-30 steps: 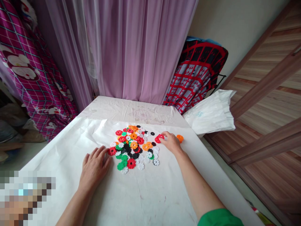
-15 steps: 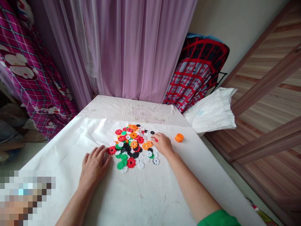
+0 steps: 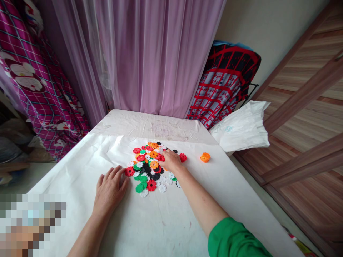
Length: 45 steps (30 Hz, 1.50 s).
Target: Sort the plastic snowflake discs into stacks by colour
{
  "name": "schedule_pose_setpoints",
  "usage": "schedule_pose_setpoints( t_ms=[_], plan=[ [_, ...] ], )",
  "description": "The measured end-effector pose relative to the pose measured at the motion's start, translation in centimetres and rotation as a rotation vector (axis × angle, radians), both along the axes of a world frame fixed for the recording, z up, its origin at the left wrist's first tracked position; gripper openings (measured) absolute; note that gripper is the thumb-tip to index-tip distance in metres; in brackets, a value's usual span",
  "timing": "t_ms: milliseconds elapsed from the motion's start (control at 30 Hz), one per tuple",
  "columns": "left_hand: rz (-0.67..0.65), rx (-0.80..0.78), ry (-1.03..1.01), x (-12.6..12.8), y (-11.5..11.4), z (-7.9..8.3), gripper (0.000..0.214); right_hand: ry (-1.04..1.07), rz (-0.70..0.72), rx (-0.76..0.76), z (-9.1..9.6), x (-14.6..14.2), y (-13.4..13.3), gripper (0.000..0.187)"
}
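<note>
A pile of plastic snowflake discs [image 3: 151, 185] in red, orange, green, black and white lies on the white-covered table [image 3: 160, 228]. My left hand [image 3: 111, 189] rests flat at the pile's left side, fingers stretched out, holding nothing. Its fingertips come close to a red snowflake disc [image 3: 130, 171]. On the right side of the pile, my right hand [image 3: 171, 160] has thumb and fingers closed around another red snowflake disc [image 3: 162, 157], partly hidden by them. Just right of that hand, a single red snowflake disc [image 3: 183, 157] lies apart from the pile.
A small stack of orange snowflake discs [image 3: 205, 157] stands near the table's right edge. Beyond that edge is a white plastic bag [image 3: 241, 126]. Purple curtains [image 3: 166, 57] hang behind the table, and a wooden door [image 3: 308, 117] is at the right.
The red disc that my right hand held now lies on the table, right of the pile. My right hand has moved left onto the pile. The left hand stays in place.
</note>
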State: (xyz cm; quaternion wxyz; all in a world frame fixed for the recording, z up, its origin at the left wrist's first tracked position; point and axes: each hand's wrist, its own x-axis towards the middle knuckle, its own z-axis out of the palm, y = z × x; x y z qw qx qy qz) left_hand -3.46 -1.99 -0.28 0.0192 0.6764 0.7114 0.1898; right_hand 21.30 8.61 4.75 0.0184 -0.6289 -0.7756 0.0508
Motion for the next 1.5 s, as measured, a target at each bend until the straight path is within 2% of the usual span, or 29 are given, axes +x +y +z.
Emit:
schedule_pose_setpoints(
  t_ms=[100, 200, 333, 500, 733, 867, 1000, 1233, 1367, 1500],
  plan=[
    [0.001, -0.002, -0.003, 0.0, 0.0, 0.1, 0.043, -0.053, 0.016, 0.031, 0.2, -0.3, -0.7, 0.03],
    [-0.001, -0.011, 0.002, 0.1, -0.1, 0.2, 0.044, -0.029, -0.023, 0.065, 0.6, 0.9, -1.7, 0.027],
    [-0.006, -0.009, 0.001, 0.1, 0.0, 0.2, 0.044, 0.043, -0.143, 0.112, 1.7, 5.3, -2.1, 0.031],
    [-0.001, -0.002, 0.006, -0.1, 0.0, 0.0, 0.044, 0.051, -0.253, 0.106, 2.6, 10.0, -0.9, 0.036],
    [0.01, -0.018, 0.021, 0.0, 0.0, 0.1, 0.045, 0.038, -0.22, 0.072, 1.2, 10.3, -0.2, 0.034],
    [0.011, -0.025, 0.014, 0.0, 0.0, 0.1, 0.044, 0.072, -0.173, 0.05, 1.1, 10.4, -0.3, 0.043],
    [0.001, -0.031, 0.02, 0.0, 0.1, 0.1, 0.045, 0.1, -0.166, 0.134, 1.6, 9.3, -0.6, 0.033],
    [-0.002, -0.037, 0.024, 0.0, -0.1, 0.3, 0.045, 0.083, 0.072, 0.047, 0.3, 2.5, -0.9, 0.024],
    [0.002, -0.055, 0.025, 0.1, -0.1, 0.4, 0.046, 0.03, 0.027, 0.026, -0.1, 0.0, -0.4, 0.036],
    [0.006, -0.048, 0.011, 0.1, -0.1, 0.2, 0.045, 0.005, -0.01, -0.034, 0.7, -1.3, 0.7, 0.041]
  ],
)
